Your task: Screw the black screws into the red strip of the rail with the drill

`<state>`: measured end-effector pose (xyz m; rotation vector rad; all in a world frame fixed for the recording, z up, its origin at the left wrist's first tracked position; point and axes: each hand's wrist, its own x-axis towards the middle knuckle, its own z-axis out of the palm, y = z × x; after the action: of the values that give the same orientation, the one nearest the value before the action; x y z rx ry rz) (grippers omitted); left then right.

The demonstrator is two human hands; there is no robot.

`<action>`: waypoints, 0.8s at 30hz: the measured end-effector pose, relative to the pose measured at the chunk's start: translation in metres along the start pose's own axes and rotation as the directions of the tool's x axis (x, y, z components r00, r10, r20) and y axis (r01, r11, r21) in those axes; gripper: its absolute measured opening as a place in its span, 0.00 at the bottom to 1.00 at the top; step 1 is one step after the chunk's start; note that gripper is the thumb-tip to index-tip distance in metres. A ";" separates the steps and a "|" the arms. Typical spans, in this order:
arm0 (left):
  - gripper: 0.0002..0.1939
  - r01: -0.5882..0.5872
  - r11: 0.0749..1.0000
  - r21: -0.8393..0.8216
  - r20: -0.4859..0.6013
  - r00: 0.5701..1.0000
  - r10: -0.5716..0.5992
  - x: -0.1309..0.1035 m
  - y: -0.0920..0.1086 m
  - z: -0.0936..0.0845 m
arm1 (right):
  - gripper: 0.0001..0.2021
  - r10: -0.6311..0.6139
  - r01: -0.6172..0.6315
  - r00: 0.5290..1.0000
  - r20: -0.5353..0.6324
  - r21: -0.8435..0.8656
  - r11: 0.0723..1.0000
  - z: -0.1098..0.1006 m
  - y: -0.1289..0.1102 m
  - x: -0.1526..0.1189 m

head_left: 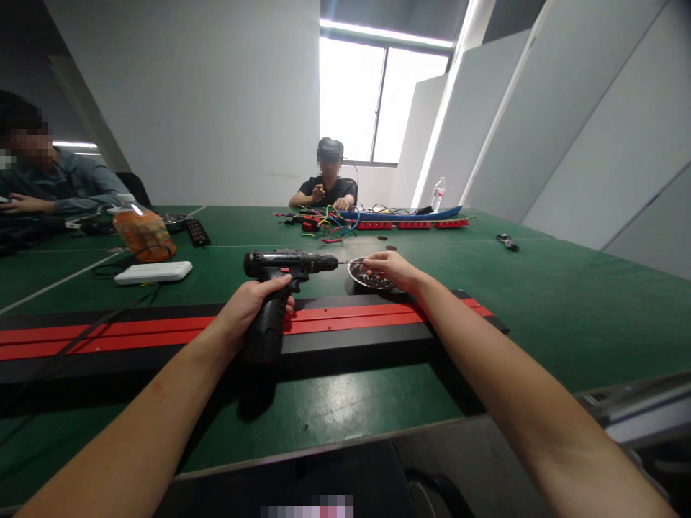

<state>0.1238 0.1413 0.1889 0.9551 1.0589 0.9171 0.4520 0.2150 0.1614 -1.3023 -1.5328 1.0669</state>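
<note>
My left hand point(258, 303) is wrapped around the grip of a black cordless drill point(278, 265), which is held level with its nose to the right. A thin bit point(346, 262) sticks out of the chuck. My right hand point(393, 269) is pinched at the bit's tip; whatever lies between its fingertips is too small to make out. Just under that hand is a round metal bowl point(350, 273) holding many small dark pieces that look like screws. Below the drill, a long black bar with red strips point(356, 316) lies across the table near its front edge.
On the green table point(566, 302) stand an orange-filled bottle point(145, 232) and a white power strip point(154, 272) at left. Coloured wires point(332, 223) and a blue strip point(410, 214) lie at the back. One person point(329, 188) sits opposite, another point(80, 180) at left.
</note>
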 end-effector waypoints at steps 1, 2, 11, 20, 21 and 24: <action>0.12 -0.003 1.000 0.001 0.000 1.000 0.003 0.000 0.000 0.000 | 0.12 -0.001 0.001 1.000 0.004 0.000 1.000 0.000 0.000 0.000; 0.11 -0.006 1.000 -0.001 0.000 1.000 0.006 0.000 0.000 0.000 | 0.13 -0.001 0.001 1.000 0.007 0.001 1.000 0.000 0.000 0.000; 0.11 -0.003 1.000 -0.006 0.005 1.000 0.003 0.000 0.000 0.000 | 0.11 0.018 -0.018 1.000 0.003 0.022 1.000 0.000 0.001 0.001; 0.11 0.000 1.000 -0.018 0.014 1.000 0.001 0.001 -0.001 -0.001 | 0.10 0.021 -0.022 1.000 0.012 0.029 0.999 0.001 -0.001 -0.001; 0.11 -0.002 1.000 -0.020 0.014 1.000 0.002 0.001 -0.001 -0.001 | 0.10 0.020 -0.020 1.000 0.013 0.025 0.999 0.001 -0.001 -0.001; 0.11 -0.004 1.000 -0.022 0.004 1.000 0.004 0.001 -0.001 0.000 | 0.10 0.010 -0.010 1.000 0.015 0.020 1.000 0.001 -0.001 -0.001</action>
<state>0.1237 0.1417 0.1881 0.9406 1.0422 0.9278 0.4510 0.2135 0.1625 -1.2927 -1.5242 1.0977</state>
